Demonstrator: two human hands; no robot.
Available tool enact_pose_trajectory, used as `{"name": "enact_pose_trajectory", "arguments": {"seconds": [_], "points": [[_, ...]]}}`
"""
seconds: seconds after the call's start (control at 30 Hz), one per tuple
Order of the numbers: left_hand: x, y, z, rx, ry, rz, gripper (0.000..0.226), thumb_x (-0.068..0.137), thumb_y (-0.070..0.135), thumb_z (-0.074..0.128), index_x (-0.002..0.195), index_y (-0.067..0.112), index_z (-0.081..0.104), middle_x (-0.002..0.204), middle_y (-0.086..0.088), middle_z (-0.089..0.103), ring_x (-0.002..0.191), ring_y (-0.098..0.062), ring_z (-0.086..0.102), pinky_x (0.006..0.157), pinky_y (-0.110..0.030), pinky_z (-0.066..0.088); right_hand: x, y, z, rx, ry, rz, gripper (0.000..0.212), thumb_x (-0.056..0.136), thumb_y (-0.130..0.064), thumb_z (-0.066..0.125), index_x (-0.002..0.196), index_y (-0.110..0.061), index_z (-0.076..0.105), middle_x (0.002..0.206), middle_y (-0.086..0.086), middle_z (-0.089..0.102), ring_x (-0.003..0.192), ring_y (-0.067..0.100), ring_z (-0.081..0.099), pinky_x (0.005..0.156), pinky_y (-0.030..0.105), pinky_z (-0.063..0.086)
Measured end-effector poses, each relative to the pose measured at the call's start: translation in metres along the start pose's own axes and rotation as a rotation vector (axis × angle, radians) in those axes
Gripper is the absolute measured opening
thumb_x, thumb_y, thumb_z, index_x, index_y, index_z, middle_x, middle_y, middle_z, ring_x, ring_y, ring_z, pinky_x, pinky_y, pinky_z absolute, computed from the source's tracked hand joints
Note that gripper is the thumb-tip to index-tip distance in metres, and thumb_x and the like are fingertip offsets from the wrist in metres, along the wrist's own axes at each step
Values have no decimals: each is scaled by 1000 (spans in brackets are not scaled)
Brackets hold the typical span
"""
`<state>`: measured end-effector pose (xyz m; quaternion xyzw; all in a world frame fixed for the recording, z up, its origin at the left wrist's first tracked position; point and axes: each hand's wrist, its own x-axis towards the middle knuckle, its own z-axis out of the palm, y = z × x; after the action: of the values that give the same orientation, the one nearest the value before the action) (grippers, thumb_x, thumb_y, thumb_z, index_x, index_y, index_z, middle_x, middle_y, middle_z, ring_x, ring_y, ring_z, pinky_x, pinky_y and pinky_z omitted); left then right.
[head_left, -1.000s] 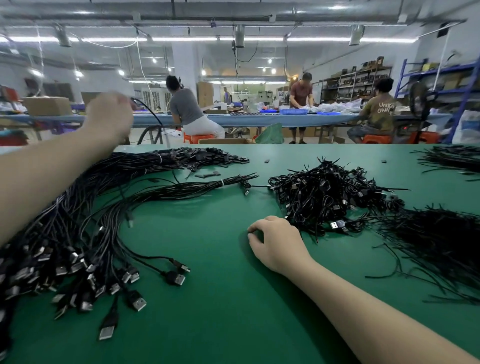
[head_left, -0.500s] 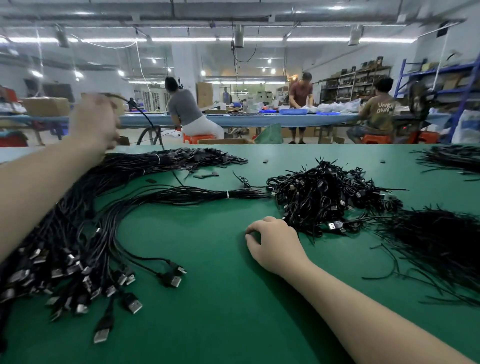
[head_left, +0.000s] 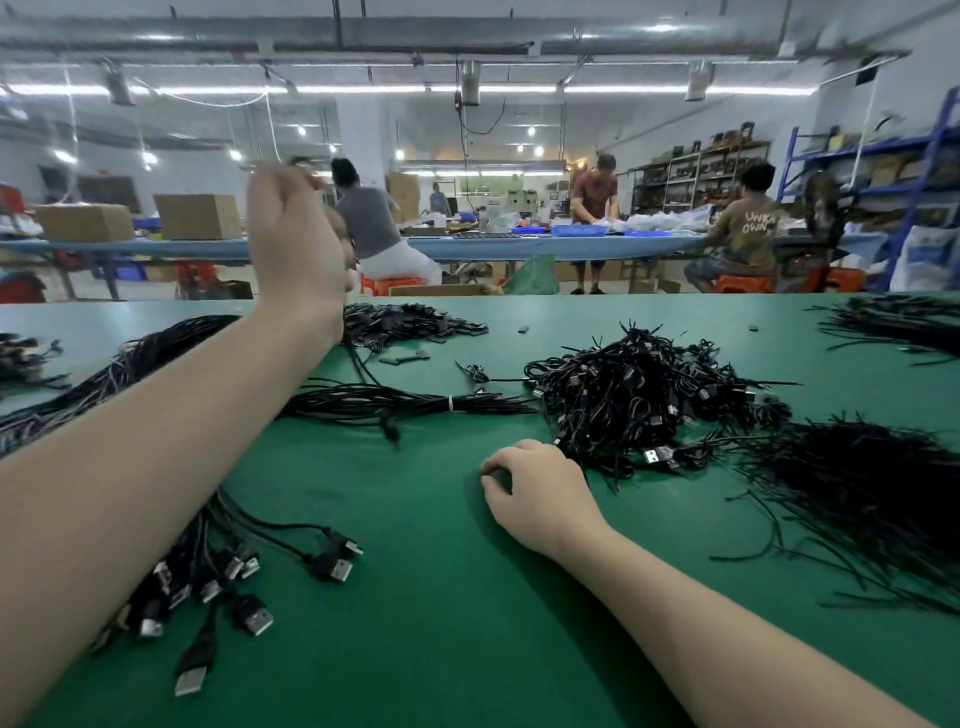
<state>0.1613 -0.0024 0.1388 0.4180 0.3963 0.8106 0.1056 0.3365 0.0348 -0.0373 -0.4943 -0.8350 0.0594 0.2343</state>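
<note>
While left hand (head_left: 296, 244) holds a cable (head_left: 359, 364), right hand (head_left: 540, 488) rests — tangled pile (head_left: 639, 395) beside.

bright overhead tubes, wide-angle edge distortion

Left hand (head_left: 296, 244): bare, seen from the back. Motion blur softens its outline, so the knuckles and fingers cannot be made out sharply.

Left forearm (head_left: 156, 467): bare along its whole visible length, from the lower-left edge of the view to the wrist. The surface is smooth and even, and the wide lens makes it look much broader at the near end.

Right hand (head_left: 540, 493): bare and sharply shown. The back is smooth, the knuckles rounded and the fingers slender. The nails are too small to judge.

Right forearm (head_left: 727, 634): bare from the lower-right edge to the wrist, smooth, tapering evenly.
</note>
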Motion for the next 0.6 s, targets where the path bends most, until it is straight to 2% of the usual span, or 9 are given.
{"name": "enact_pose_trajectory", "arguments": {"seconds": [0.17,0.27,0.37,0.5,0.6], "points": [[-12,5,7,-55,-155,-186,35,100,19,33,75,20,58,46,11,32,40,-8,19,36,-18,16,-4,-4,-3,2,27,-16,33,94,-31,49,125,-24,58,128,-2,54,115,21,50,93,32,43],[-12,-10,-12,53,-236,-236,19,98,22,37,86,22,51,45,10,32,39,-7,20,34,-18,17,5,-15,-2,-143,34,-71,36,91,-13,50,127,-16,52,129,5,50,111,27,51,86,34,43],[5,-15,-42,35,-192,-320,13,95,25,42,87,25,51,45,9,29,37,-6,19,32,-18,16,37,-31,2,-120,-58,-45,33,88,-2,52,121,-8,52,122,11,48,103,31,56,75,34,44],[34,-14,-75,57,-126,-307,13,93,24,40,84,26,48,43,10,24,34,-7,16,32,-14,13,96,-42,11,-163,-78,-33,27,85,5,50,110,-7,48,115,12,50,83,30,57,63,35,42],[71,-17,-95,52,-70,-280,13,92,26,40,82,27,49,41,9,23,32,-5,15,31,-14,11,138,-43,15,-312,-215,-50,32,85,6,46,115,-6,49,110,12,58,86,32,58,62,36,41]]}}
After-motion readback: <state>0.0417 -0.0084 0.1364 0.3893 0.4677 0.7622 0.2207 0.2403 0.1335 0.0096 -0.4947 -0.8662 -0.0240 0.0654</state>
